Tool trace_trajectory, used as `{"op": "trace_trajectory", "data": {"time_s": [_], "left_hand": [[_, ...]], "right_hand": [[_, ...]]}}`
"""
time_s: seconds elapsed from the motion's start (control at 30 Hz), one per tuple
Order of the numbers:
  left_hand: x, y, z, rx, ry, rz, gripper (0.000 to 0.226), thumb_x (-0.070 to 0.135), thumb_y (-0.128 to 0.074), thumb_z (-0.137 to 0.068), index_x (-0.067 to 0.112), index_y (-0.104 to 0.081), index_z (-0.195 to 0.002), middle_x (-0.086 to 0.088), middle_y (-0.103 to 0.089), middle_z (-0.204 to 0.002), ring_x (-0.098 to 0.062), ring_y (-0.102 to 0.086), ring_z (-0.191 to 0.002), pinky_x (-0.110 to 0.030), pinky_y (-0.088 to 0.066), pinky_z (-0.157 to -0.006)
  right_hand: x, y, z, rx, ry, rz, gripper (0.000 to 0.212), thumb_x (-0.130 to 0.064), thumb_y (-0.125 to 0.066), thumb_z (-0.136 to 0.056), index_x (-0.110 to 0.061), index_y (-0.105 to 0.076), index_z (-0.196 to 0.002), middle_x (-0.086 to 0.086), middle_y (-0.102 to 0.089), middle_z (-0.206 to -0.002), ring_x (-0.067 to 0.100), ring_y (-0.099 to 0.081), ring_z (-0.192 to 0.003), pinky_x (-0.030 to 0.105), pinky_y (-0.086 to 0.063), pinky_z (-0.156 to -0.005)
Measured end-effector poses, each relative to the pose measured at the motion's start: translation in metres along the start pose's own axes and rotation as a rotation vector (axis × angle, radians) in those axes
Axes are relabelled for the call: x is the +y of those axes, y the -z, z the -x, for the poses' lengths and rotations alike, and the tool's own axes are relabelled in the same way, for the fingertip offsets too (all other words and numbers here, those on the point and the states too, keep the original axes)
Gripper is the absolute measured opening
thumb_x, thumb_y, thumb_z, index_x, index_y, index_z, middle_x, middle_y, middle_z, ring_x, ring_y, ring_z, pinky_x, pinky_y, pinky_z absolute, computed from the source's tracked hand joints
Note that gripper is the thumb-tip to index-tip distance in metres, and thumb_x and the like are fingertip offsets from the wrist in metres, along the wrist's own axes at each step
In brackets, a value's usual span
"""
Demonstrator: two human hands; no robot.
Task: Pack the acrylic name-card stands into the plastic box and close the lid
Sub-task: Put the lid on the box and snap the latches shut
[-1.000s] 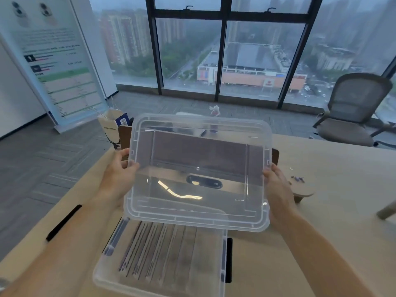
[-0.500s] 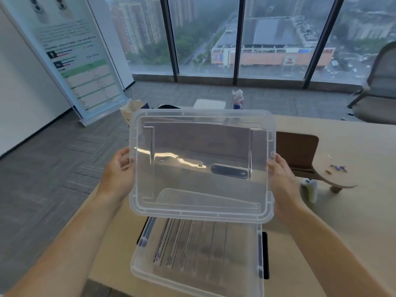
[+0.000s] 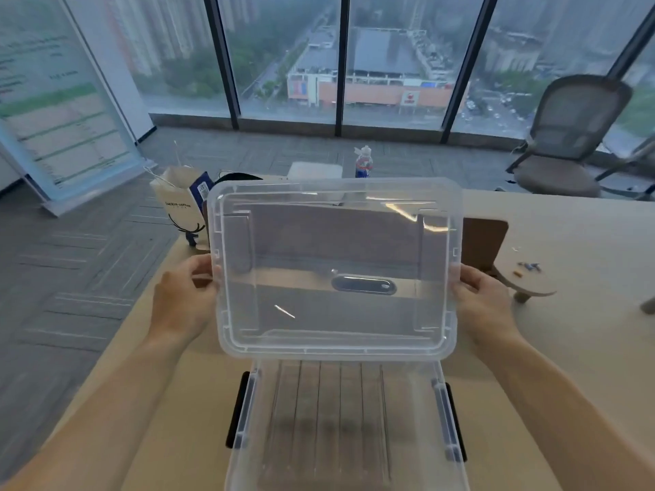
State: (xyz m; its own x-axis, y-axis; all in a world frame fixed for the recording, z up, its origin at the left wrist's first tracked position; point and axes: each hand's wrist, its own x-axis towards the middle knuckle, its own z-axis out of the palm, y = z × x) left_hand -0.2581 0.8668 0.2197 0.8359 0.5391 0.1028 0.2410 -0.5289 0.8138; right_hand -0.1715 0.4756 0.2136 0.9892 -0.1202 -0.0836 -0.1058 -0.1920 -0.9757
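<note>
Your left hand (image 3: 184, 303) and right hand (image 3: 485, 306) grip the two sides of the clear lid (image 3: 333, 242), tilted above the open plastic box (image 3: 407, 419), acrylic stands (image 3: 329, 412) in rows inside

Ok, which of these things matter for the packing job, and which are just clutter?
Job: lid, held by left hand and right hand; plastic box; acrylic stands inside it.
Lying about: paper bag, bottle, office chair, banner.
</note>
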Motion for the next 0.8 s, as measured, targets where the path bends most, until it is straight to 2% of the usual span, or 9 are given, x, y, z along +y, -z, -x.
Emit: {"op": "trace_trajectory", "data": {"time_s": [0.1,0.2,0.33,0.43,0.53,0.6,0.63,0.7,0.8], "left_hand": [[-0.002,0.001,-0.003,0.013,-0.047,-0.017,0.017,0.025,-0.07,-0.097,0.023,-0.075,-0.113,0.008,-0.076,-0.093,-0.02,-0.075,-0.088,-0.051,-0.063,-0.085],[0.0,0.005,-0.005,0.03,-0.087,0.002,0.011,0.026,-0.071,-0.096,0.035,-0.073,-0.102,0.013,-0.075,-0.092,-0.014,-0.074,-0.088,-0.047,-0.063,-0.083],[0.006,0.007,-0.001,0.048,-0.137,-0.031,0.023,0.017,-0.071,-0.095,0.039,-0.065,-0.089,0.019,-0.07,-0.091,0.006,-0.067,-0.083,-0.025,-0.053,-0.082],[0.007,0.003,0.001,0.042,-0.152,-0.095,0.01,0.019,-0.065,-0.099,0.025,-0.065,-0.092,0.018,-0.067,-0.09,0.002,-0.064,-0.082,-0.019,-0.046,-0.073],[0.001,-0.001,0.006,0.025,-0.167,-0.094,0.009,0.02,-0.056,-0.104,0.02,-0.061,-0.096,0.009,-0.071,-0.092,-0.006,-0.07,-0.067,-0.013,-0.048,-0.06],[-0.003,-0.002,0.008,-0.016,-0.136,-0.016,0.008,0.019,-0.053,-0.105,0.02,-0.061,-0.106,0.005,-0.074,-0.094,-0.004,-0.075,-0.069,-0.019,-0.06,-0.068],[-0.006,-0.003,0.008,-0.045,-0.113,0.021,0.012,0.02,-0.052,-0.106,0.022,-0.061,-0.113,0.004,-0.075,-0.097,-0.006,-0.078,-0.075,-0.028,-0.063,-0.077],[-0.01,-0.003,0.007,-0.105,-0.073,0.077,0.019,0.02,-0.052,-0.106,0.025,-0.061,-0.122,0.001,-0.076,-0.1,-0.012,-0.079,-0.085,-0.041,-0.061,-0.089],[-0.015,-0.002,0.008,-0.169,-0.004,0.258,0.021,0.011,-0.057,-0.104,0.018,-0.066,-0.122,-0.012,-0.076,-0.103,-0.024,-0.079,-0.097,-0.037,-0.062,-0.092]], "right_hand": [[0.008,0.0,0.001,0.048,-0.004,0.06,0.032,-0.036,-0.058,-0.099,-0.013,-0.071,-0.117,0.001,-0.078,-0.1,0.02,-0.075,-0.095,0.046,-0.061,-0.089],[0.009,0.0,0.001,0.089,0.044,0.126,0.029,-0.037,-0.055,-0.1,-0.015,-0.071,-0.11,0.002,-0.077,-0.096,0.023,-0.073,-0.093,0.046,-0.06,-0.088],[0.004,0.003,-0.001,0.143,0.162,0.268,0.028,-0.037,-0.051,-0.102,-0.019,-0.072,-0.106,0.006,-0.071,-0.098,0.024,-0.068,-0.092,0.041,-0.057,-0.086],[0.005,0.01,-0.001,0.15,0.232,0.36,0.029,-0.035,-0.05,-0.102,-0.015,-0.07,-0.11,0.008,-0.064,-0.104,0.017,-0.065,-0.084,0.026,-0.05,-0.073],[0.007,0.017,0.0,0.08,0.215,0.23,0.026,-0.034,-0.051,-0.102,-0.016,-0.068,-0.106,0.005,-0.07,-0.095,0.015,-0.071,-0.082,0.021,-0.055,-0.069],[0.009,0.022,0.002,0.033,0.184,0.162,0.023,-0.033,-0.053,-0.101,-0.016,-0.069,-0.104,0.003,-0.074,-0.09,0.014,-0.073,-0.086,0.017,-0.057,-0.073],[0.01,0.023,0.002,0.014,0.172,0.141,0.023,-0.031,-0.053,-0.101,-0.016,-0.069,-0.104,0.001,-0.075,-0.091,0.014,-0.074,-0.088,0.018,-0.058,-0.077],[0.017,0.029,0.001,-0.005,0.169,0.094,0.021,-0.029,-0.055,-0.101,-0.015,-0.071,-0.105,-0.002,-0.077,-0.094,0.013,-0.075,-0.09,0.026,-0.06,-0.086],[0.026,0.041,0.0,-0.041,0.156,0.034,0.018,-0.024,-0.058,-0.099,-0.015,-0.073,-0.106,-0.002,-0.079,-0.093,0.013,-0.076,-0.094,0.029,-0.058,-0.091]]}}
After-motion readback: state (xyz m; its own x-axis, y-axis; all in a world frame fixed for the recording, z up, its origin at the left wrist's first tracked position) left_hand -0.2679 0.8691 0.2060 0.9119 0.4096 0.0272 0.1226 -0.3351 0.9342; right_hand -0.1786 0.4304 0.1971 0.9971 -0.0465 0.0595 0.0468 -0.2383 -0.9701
